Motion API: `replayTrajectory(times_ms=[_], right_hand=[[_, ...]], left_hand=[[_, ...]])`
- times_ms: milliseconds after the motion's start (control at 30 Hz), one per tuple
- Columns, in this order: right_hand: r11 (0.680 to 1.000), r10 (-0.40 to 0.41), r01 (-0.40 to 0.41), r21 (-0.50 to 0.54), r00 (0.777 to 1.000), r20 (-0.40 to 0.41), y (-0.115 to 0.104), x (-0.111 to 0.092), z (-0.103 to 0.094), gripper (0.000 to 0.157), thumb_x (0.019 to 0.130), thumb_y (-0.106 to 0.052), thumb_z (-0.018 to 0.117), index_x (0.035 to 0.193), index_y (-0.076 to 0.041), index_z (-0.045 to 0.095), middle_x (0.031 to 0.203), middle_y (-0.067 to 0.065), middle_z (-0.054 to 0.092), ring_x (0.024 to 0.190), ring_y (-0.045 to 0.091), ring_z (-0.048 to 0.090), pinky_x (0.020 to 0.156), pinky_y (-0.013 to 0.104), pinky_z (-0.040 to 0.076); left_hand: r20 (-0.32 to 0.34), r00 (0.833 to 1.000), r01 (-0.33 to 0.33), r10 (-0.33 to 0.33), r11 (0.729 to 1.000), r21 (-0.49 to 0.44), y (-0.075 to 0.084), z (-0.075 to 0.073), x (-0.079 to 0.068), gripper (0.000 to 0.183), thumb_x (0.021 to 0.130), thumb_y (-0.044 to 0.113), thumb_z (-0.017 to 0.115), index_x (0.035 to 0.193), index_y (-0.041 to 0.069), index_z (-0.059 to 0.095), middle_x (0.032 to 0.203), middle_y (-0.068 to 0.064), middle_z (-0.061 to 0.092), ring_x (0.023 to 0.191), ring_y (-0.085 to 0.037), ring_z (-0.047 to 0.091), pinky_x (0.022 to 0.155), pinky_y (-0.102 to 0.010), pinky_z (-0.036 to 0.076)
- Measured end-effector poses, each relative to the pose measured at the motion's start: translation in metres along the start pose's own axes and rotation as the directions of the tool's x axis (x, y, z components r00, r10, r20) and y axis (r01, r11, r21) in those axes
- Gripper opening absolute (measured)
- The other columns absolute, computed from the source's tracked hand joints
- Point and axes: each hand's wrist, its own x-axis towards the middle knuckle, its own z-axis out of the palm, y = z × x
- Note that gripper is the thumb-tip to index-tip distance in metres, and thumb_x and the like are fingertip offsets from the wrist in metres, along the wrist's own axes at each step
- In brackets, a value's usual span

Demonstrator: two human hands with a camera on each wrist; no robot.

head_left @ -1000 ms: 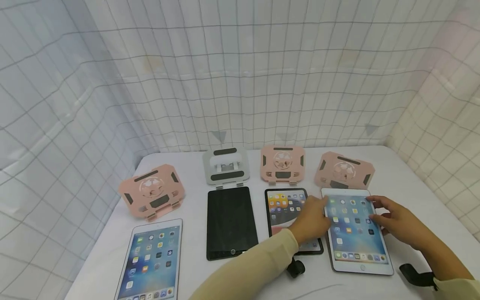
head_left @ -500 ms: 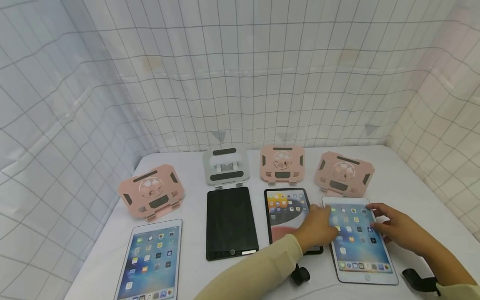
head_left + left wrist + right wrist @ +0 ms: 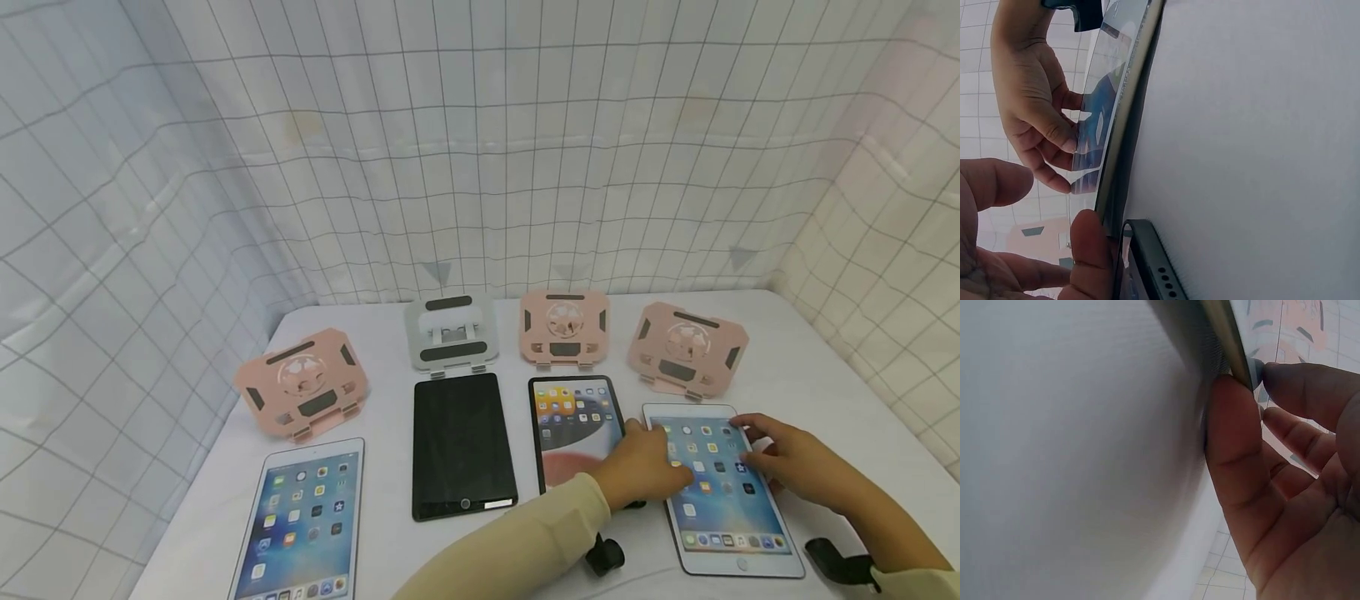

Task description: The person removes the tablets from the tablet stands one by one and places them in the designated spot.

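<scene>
A white-bordered tablet (image 3: 735, 508) with its home screen lit lies at the right, in front of a pink tablet stand (image 3: 690, 346). My left hand (image 3: 647, 467) holds its left edge; in the left wrist view a finger (image 3: 1088, 244) is against that edge, with the thumb over the screen side. On the opposite edge, my right hand (image 3: 802, 462) pinches the tablet, one finger (image 3: 1235, 425) beneath and another digit on top. Part of the black-bordered tablet (image 3: 577, 425) beside it is covered by my left hand.
To the left lie a dark-screened tablet (image 3: 461, 442) and another white tablet (image 3: 300, 517). Behind them stand a grey stand (image 3: 487, 333), a pink stand (image 3: 603, 329) and an angled pink stand (image 3: 262, 383). Black wrist gear (image 3: 603, 554) hangs under my left arm.
Both hands have brought the white tablet nearer to me and slightly right, away from the pink stand, whose lower part now shows. The other tablets and stands have stayed put.
</scene>
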Motion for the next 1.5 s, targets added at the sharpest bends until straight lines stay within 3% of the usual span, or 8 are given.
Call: replayTrajectory(times_ms=[267,500,800,1067,1167,1267,1367,1500], right_hand=[[1.0,0.0,0.0,-0.024,1.0,0.005,-0.002,0.002,0.0,0.051,0.093,-0.011,0.065,0.138,0.003,0.046,0.113,0.023,0.057,0.079,0.022,0.06,0.058,0.03,0.055],[0.999,-0.004,0.004,-0.044,1.0,0.006,-0.004,0.003,0.0,0.05,0.093,-0.008,0.065,0.138,0.004,0.046,0.11,0.02,0.059,0.078,0.021,0.059,0.057,0.03,0.054],[0.998,-0.022,0.022,-0.053,1.0,0.013,-0.006,0.007,0.002,0.048,0.092,-0.006,0.065,0.135,0.007,0.048,0.106,0.018,0.059,0.075,0.021,0.058,0.056,0.03,0.053],[0.997,-0.033,0.035,-0.065,0.999,0.039,-0.006,0.013,-0.001,0.046,0.092,-0.007,0.065,0.133,0.008,0.05,0.107,0.018,0.059,0.077,0.021,0.059,0.057,0.03,0.054],[0.996,-0.03,0.035,-0.083,0.998,0.056,-0.007,0.015,-0.006,0.047,0.092,-0.012,0.066,0.134,0.006,0.051,0.109,0.02,0.06,0.081,0.022,0.06,0.06,0.031,0.054],[0.988,-0.065,0.07,-0.14,0.997,0.042,-0.008,0.013,-0.01,0.049,0.092,-0.017,0.068,0.133,0.005,0.052,0.112,0.022,0.061,0.086,0.026,0.062,0.065,0.037,0.055],[0.974,-0.116,0.113,-0.197,0.993,-0.002,-0.01,0.011,-0.012,0.051,0.093,-0.021,0.069,0.132,0.006,0.052,0.113,0.022,0.063,0.091,0.029,0.063,0.069,0.044,0.055],[0.966,-0.142,0.126,-0.226,0.988,-0.057,-0.014,0.007,-0.009,0.053,0.095,-0.027,0.067,0.134,0.006,0.052,0.12,0.023,0.06,0.101,0.039,0.061,0.075,0.055,0.054]], left_hand=[[0.02,0.999,0.034,-0.035,0.999,0.024,0.004,0.001,0.0,0.059,0.086,0.043,0.071,0.133,0.009,0.058,0.111,-0.009,0.047,0.083,-0.016,0.055,0.072,-0.029,0.051],[-0.005,1.0,0.013,-0.013,0.999,0.036,0.005,0.002,-0.004,0.059,0.085,0.044,0.069,0.129,0.005,0.06,0.109,-0.009,0.052,0.083,-0.016,0.055,0.075,-0.029,0.05],[-0.006,1.0,0.011,-0.011,0.997,0.078,0.011,0.001,-0.011,0.073,0.085,0.05,0.066,0.138,0.002,0.054,0.13,-0.009,0.058,0.118,-0.018,0.054,0.098,-0.029,0.044],[0.014,1.0,0.009,-0.01,0.997,0.072,0.009,-0.003,-0.012,0.068,0.086,0.05,0.064,0.134,0.003,0.057,0.129,-0.005,0.058,0.118,-0.015,0.052,0.097,-0.029,0.043],[0.043,0.999,-0.005,0.004,0.999,0.038,0.005,-0.005,-0.012,0.064,0.087,0.049,0.063,0.133,0.004,0.058,0.129,-0.005,0.058,0.115,-0.013,0.052,0.094,-0.029,0.045],[0.078,0.994,-0.069,0.07,0.998,-0.01,-0.003,-0.013,-0.014,0.062,0.089,0.048,0.062,0.136,0.007,0.058,0.133,-0.004,0.056,0.115,-0.01,0.051,0.093,-0.029,0.046],[0.099,0.984,-0.142,0.149,0.987,-0.078,-0.016,-0.028,-0.021,0.062,0.092,0.047,0.061,0.142,0.011,0.055,0.14,-0.002,0.053,0.124,-0.01,0.048,0.099,-0.029,0.044],[0.105,0.977,-0.173,0.183,0.979,-0.104,-0.042,-0.052,-0.036,0.062,0.094,0.046,0.06,0.147,0.016,0.05,0.147,0.001,0.048,0.139,-0.015,0.038,0.109,-0.037,0.037]])
